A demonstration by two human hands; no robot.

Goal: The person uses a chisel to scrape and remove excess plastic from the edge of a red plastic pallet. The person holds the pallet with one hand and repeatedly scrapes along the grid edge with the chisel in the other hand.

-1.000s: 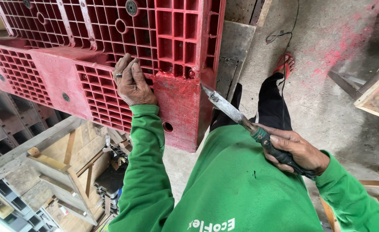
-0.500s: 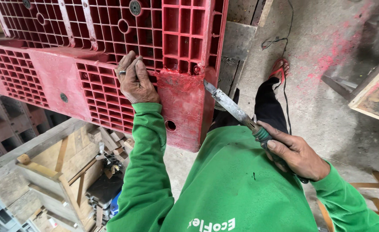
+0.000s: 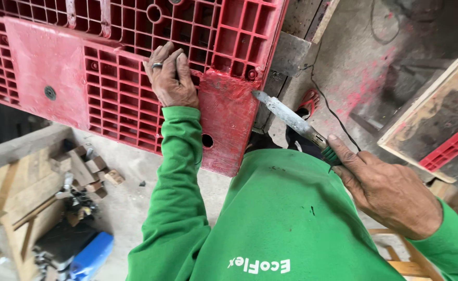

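Since the earlier frames the knife [image 3: 290, 117] has risen, and its tip now touches the right edge of the red pallet [image 3: 120, 99], where a moment ago it hung a little below and apart; the left hand [image 3: 171, 78] has kept its place on the grid; the right hand [image 3: 390, 192] grips the knife's green handle near the lower right, fingers curled shut around it, forefinger laid along the top toward the blade; the blade, dull grey and flat, slants up and left from that hand to the pallet's corner block; the left hand lies flat on the ribbed face of the pallet, fingers close together and pressed against the ribs, a ring on one of them; the pallet stands tilted across the upper left of the view, its solid corner block with a round hole just beside the green sleeve; both arms and the torso wear a green shirt [image 3: 286, 218]; a red sandal [image 3: 308, 104] shows on the concrete floor [image 3: 354, 67] past the blade; a black cable [image 3: 333, 109] trails over that floor; a board [image 3: 426, 114] with a wooden frame leans at the right edge; wood scraps [image 3: 96, 174] lie at the lower left, near a blue object [image 3: 91, 255].
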